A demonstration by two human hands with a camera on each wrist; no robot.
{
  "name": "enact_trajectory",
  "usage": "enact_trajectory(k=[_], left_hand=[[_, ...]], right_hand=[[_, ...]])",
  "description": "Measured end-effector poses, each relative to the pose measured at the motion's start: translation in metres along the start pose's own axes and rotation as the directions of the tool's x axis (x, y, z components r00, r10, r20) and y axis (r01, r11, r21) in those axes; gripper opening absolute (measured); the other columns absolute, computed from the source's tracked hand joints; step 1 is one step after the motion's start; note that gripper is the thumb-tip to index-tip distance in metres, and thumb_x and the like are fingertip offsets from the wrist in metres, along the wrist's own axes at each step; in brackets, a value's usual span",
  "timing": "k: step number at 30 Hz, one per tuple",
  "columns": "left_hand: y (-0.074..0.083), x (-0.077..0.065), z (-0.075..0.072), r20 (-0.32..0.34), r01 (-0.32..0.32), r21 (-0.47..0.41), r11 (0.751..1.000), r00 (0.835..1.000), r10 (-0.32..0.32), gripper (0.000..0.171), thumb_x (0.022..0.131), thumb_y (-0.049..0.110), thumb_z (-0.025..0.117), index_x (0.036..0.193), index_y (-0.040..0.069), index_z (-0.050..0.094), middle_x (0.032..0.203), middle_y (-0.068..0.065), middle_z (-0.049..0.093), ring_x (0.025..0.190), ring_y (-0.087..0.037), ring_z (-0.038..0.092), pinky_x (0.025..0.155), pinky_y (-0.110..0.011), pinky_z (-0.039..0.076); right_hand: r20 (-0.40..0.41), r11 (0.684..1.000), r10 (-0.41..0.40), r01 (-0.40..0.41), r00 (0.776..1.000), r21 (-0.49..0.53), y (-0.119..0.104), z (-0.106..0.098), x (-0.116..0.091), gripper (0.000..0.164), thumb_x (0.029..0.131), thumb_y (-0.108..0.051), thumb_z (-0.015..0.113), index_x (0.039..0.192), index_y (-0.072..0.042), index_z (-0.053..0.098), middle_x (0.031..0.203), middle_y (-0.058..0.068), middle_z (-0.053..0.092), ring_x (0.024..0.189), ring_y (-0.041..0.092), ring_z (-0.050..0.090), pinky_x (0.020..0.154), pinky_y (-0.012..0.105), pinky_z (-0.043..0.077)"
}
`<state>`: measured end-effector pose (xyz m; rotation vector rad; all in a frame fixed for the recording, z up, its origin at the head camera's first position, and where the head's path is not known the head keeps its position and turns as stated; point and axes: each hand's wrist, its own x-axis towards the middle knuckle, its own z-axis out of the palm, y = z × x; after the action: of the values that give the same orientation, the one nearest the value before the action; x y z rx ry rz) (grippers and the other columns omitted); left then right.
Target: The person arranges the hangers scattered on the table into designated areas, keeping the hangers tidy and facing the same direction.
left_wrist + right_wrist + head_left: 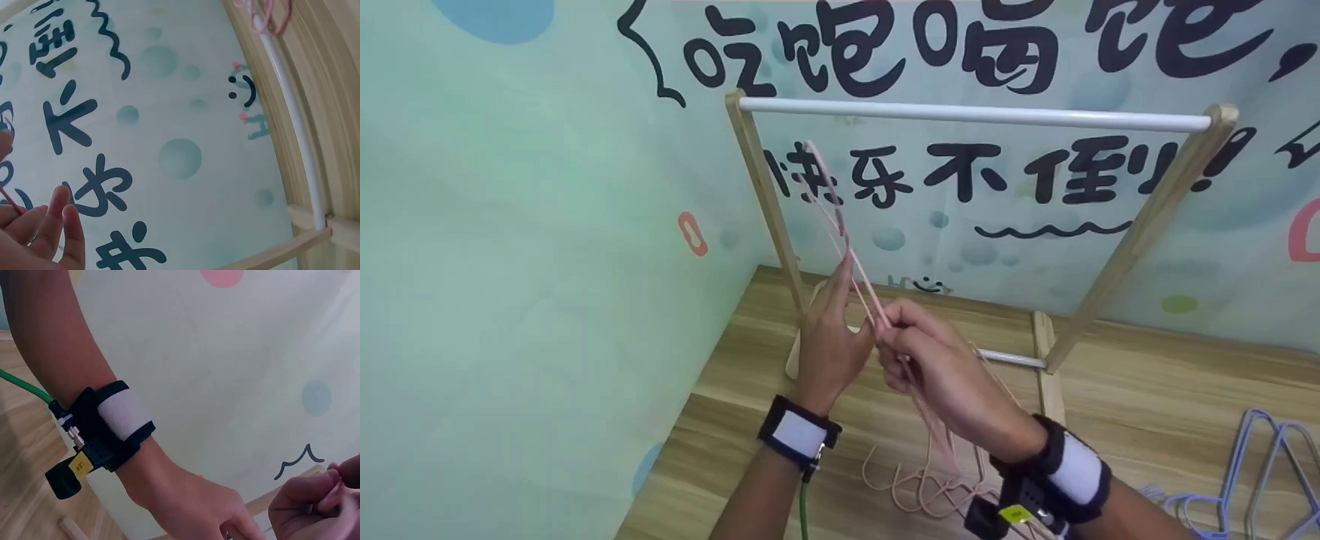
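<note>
The right hand (937,364) pinches the long pink hanger (869,289), mid-frame. It slants toward the upper left, past the left hand (834,345); I can't tell whether that one grips.

- Left wall (547,315): pale green, blue patch (499,15) up top
- Back wall (1207,255): pale blue-green, big black Chinese lettering (965,176), wavy line (1050,232), bubble prints (889,239), green oval (1180,304)
- Walls meet at corner
- Worktop (1155,405): light wood-grain
- Lighting: soft, fairly even
</note>
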<state>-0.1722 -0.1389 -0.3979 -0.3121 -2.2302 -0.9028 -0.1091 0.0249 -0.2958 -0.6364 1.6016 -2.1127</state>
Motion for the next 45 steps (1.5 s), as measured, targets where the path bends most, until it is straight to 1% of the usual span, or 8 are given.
enact_trajectory(k=[7, 13, 16, 20, 23, 27, 31, 45], left_hand=[[-0.001, -0.003, -0.004, -0.03, -0.153, 0.224, 0.963, 0.986, 0.163, 0.055, 0.092, 0.001, 0.061, 0.144, 0.003, 0.044, 0.101, -0.008, 0.065, 0.084, -0.02, 0.059, 0.071, -0.028, 0.051], [0.0, -0.007, -0.006, -0.063, -0.186, -0.041, 0.982, 0.981, 0.184, 0.04, 0.099, 0.016, 0.05, 0.135, -0.002, 0.052, 0.097, -0.009, 0.065, 0.072, -0.016, 0.058, 0.058, -0.024, 0.051], [0.003, -0.009, -0.009, -0.05, -0.121, -0.292, 0.949, 0.993, 0.111, 0.042, 0.104, 0.029, 0.047, 0.127, -0.005, 0.057, 0.095, -0.012, 0.064, 0.064, -0.013, 0.056, 0.05, -0.021, 0.048], [0.008, -0.011, -0.01, -0.065, -0.1, -0.362, 0.927, 0.995, 0.082, 0.03, 0.106, 0.018, 0.043, 0.115, -0.003, 0.062, 0.093, -0.011, 0.065, 0.067, -0.012, 0.06, 0.056, -0.019, 0.051], [0.015, -0.01, -0.013, -0.078, -0.137, -0.341, 0.93, 0.99, 0.117, 0.026, 0.103, 0.001, 0.042, 0.117, -0.003, 0.063, 0.104, -0.011, 0.069, 0.083, -0.017, 0.068, 0.073, -0.024, 0.056], [0.027, -0.011, -0.02, -0.033, -0.117, -0.465, 0.877, 0.993, 0.115, 0.032, 0.1, -0.007, 0.04, 0.125, -0.006, 0.06, 0.115, -0.014, 0.068, 0.098, -0.025, 0.068, 0.085, -0.034, 0.056], [0.036, -0.011, -0.022, 0.017, -0.066, -0.564, 0.823, 0.996, 0.092, 0.034, 0.101, -0.007, 0.037, 0.127, -0.01, 0.058, 0.117, -0.019, 0.067, 0.099, -0.028, 0.068, 0.085, -0.041, 0.056], [0.023, -0.008, -0.034, 0.192, 0.226, -0.849, 0.478, 0.974, -0.119, 0.041, 0.108, 0.014, 0.028, 0.127, -0.009, 0.056, 0.119, -0.022, 0.066, 0.103, -0.04, 0.062, 0.094, -0.051, 0.05]], right_hand=[[0.112, 0.995, -0.055, 0.064, 0.992, -0.079, 0.001, 0.01, 0.008, 0.011, 0.101, -0.007, 0.047, 0.102, 0.002, 0.051, 0.087, 0.01, 0.049, 0.074, 0.019, 0.049, 0.065, 0.025, 0.044], [0.174, 0.968, -0.077, 0.116, 0.982, -0.223, 0.0, 0.008, 0.02, 0.016, 0.101, -0.015, 0.052, 0.103, 0.0, 0.058, 0.085, 0.016, 0.054, 0.075, 0.027, 0.052, 0.066, 0.028, 0.048], [0.171, 0.945, -0.091, 0.139, 0.981, -0.295, -0.002, 0.004, 0.025, 0.021, 0.102, -0.021, 0.052, 0.107, -0.003, 0.062, 0.09, 0.017, 0.059, 0.08, 0.034, 0.055, 0.069, 0.033, 0.051], [0.031, 0.881, -0.182, 0.177, 0.983, -0.438, -0.006, -0.011, 0.035, 0.02, 0.103, -0.021, 0.049, 0.109, -0.007, 0.062, 0.099, 0.01, 0.065, 0.084, 0.03, 0.059, 0.071, 0.036, 0.052], [-0.095, 0.787, -0.325, 0.213, 0.941, -0.579, -0.006, -0.032, 0.047, 0.016, 0.101, -0.014, 0.052, 0.113, -0.01, 0.061, 0.105, 0.004, 0.065, 0.085, 0.021, 0.06, 0.07, 0.034, 0.053], [-0.089, 0.59, -0.507, 0.269, 0.857, -0.761, -0.003, -0.06, 0.066, 0.032, 0.097, -0.009, 0.058, 0.129, -0.012, 0.059, 0.122, 0.001, 0.058, 0.09, 0.014, 0.061, 0.069, 0.03, 0.055], [0.016, 0.421, -0.559, 0.3, 0.829, -0.856, 0.001, -0.075, 0.078, 0.037, 0.099, -0.015, 0.058, 0.136, -0.016, 0.059, 0.132, 0.002, 0.056, 0.1, 0.014, 0.061, 0.079, 0.03, 0.054], [0.065, 0.38, -0.507, 0.29, 0.86, -0.878, 0.002, -0.096, 0.082, 0.024, 0.093, -0.031, 0.067, 0.107, -0.012, 0.071, 0.113, -0.003, 0.066, 0.097, 0.013, 0.059, 0.072, 0.03, 0.051]])
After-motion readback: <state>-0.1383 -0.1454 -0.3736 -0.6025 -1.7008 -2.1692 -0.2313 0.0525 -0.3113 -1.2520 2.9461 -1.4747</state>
